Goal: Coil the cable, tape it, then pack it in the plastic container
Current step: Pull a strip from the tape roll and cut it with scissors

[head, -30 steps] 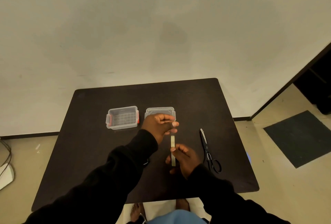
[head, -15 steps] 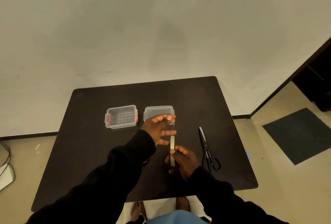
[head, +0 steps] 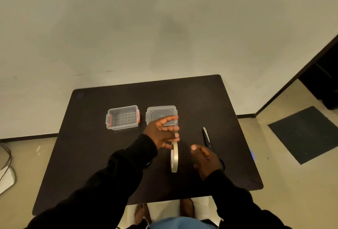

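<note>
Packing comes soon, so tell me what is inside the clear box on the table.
Through the open top of the clear box, only its gridded floor shows; no cable is in it. Its lid lies beside it, partly covered by the left hand.

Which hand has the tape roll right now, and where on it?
The left hand pinches the tape roll at its top far edge, roll standing on edge. The right hand is off it, holding nothing visible.
</note>
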